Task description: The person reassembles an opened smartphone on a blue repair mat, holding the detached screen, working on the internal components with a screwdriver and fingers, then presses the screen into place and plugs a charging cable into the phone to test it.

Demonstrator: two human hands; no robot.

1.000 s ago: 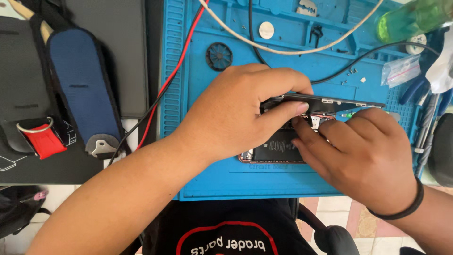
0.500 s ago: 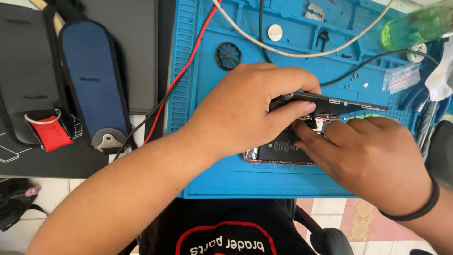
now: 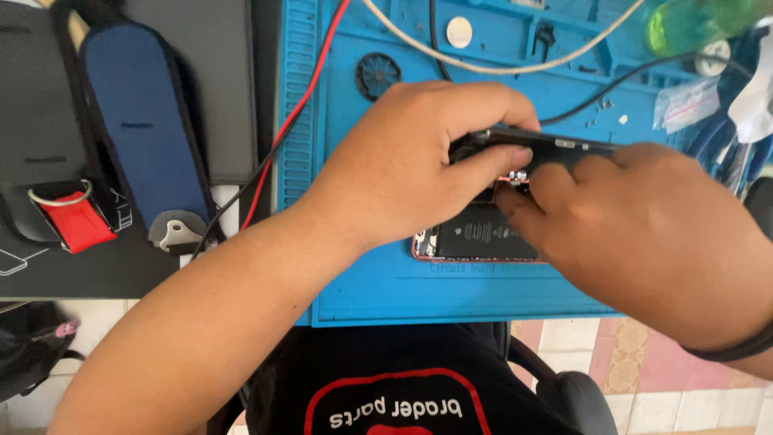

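Between the fingers [image 3: 515,157] of the left hand [image 3: 411,165], the dark screen panel [image 3: 564,147] stands lifted on edge, pinched closed at its left end. It looks thin, light and brittle, best held by its edges, never flexed. The right hand [image 3: 644,217] has its fingertips curled down at the hinge line where the panel meets the opened phone [image 3: 479,238]; whether they grip anything there I cannot tell. The phone lies flat under both hands, battery showing, near the front edge of the blue repair mat [image 3: 451,294] on the bench. Far of the hands run a red wire [image 3: 302,105] and a white cable [image 3: 483,66]; left lies a blue pouch [image 3: 133,121].
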